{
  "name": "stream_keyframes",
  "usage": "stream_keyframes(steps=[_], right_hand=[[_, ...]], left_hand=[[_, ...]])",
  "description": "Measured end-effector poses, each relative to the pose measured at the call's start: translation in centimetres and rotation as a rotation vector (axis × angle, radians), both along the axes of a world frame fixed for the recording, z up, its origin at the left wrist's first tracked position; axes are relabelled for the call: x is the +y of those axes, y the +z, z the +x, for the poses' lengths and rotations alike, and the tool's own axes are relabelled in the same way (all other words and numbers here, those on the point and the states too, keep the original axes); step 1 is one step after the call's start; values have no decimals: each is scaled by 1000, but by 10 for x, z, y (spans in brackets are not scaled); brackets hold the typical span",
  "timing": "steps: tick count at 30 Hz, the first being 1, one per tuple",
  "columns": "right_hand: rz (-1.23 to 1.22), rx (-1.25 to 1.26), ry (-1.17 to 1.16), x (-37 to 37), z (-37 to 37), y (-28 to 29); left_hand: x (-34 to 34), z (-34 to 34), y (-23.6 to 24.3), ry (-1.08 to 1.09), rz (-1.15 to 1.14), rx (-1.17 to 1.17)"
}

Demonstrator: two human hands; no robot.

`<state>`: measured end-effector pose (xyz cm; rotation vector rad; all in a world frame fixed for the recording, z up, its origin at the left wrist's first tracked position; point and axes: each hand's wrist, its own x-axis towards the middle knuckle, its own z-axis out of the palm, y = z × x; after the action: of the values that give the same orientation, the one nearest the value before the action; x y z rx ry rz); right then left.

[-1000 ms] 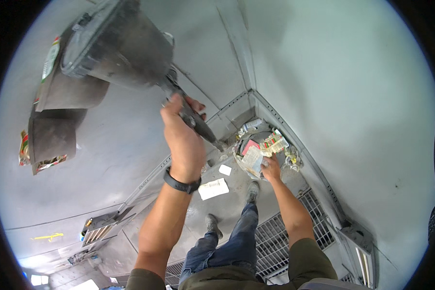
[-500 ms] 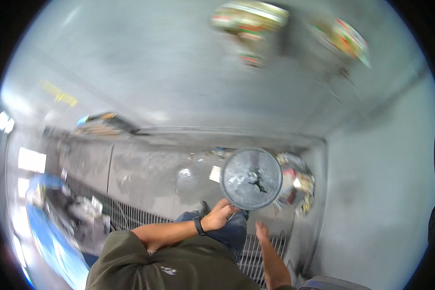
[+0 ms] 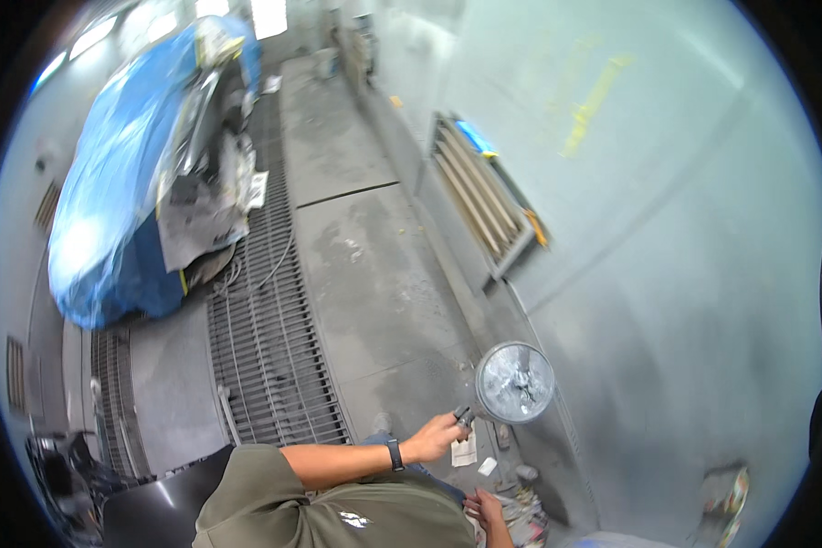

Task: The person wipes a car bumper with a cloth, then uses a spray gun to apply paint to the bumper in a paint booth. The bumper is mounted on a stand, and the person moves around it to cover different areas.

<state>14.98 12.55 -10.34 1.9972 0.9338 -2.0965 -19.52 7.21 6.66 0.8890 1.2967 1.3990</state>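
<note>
My left hand (image 3: 437, 437), with a black band on the wrist, is shut on the dark grip of a spray gun (image 3: 466, 417). Its round clear-lidded cup (image 3: 515, 382) faces the camera and hides the rest of the gun. My right hand (image 3: 486, 508) is low at the bottom edge, next to a small container with scraps of paper (image 3: 526, 519) on the floor by the wall. Its fingers are too small and too hidden to read. My olive sleeve and shoulder fill the lower middle.
A car wrapped in blue sheeting (image 3: 123, 183) stands at the left on a metal floor grate (image 3: 265, 347). The grey wall on the right carries a slatted vent (image 3: 484, 196). A sheet of paper (image 3: 466, 451) lies on the concrete, and a can (image 3: 726, 490) sits at the lower right.
The view has swung round from the wall and corner to the long floor and the covered car. My left hand still holds the gun, now lower and out in front.
</note>
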Motion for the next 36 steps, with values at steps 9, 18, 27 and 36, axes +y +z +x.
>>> stream_keyframes(steps=[9,18,27,36], right_hand=[[478,-23,602,112,-215,-3],[338,-145,1246,220,-454,-65],[555,-9,1596,326,-894,-41],[789,206,1619,359,-1318,33]], left_hand=[[-44,-186,-7,611,-65,-79],[-82,-380,-32,1039,59,-360],[-51,-616,-5,1249,16,-311],[29,-898,-42,1193,-89,-191]])
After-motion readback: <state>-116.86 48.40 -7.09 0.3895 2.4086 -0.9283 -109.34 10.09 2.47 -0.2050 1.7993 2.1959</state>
